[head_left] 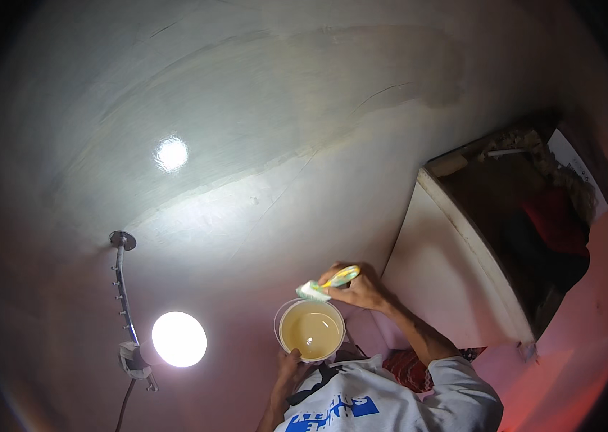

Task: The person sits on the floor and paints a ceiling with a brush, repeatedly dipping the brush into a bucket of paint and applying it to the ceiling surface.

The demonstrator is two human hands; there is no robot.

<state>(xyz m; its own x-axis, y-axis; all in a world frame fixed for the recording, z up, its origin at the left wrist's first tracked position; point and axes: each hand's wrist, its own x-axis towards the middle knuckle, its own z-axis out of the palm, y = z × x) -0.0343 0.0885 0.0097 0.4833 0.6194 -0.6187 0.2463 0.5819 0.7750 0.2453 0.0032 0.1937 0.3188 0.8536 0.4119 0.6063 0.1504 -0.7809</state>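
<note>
My left hand (291, 365) grips the near-left rim of a small white bucket (277, 344). Pale yellowish liquid (311, 327) lies in it, with light glinting on its surface. Over the bucket's far rim, my right hand (361, 288) is closed round a brush (342, 276) with a yellow and green handle. The brush's pale bristles (312, 291) point left, at or just above the rim; whether they touch it I cannot tell. Beyond both hands spreads a pale plastered surface (246, 223) with a large darker, wet-looking patch (282, 86) and thin cracks.
A bright bulb (179, 339) glows at the lower left, beside a metal rail with pegs (123, 288) and a hanging cord (125, 403). To the right, a pale panel (448, 266) borders a dark recess (491, 194) with rough edges and dark and red cloth (552, 230).
</note>
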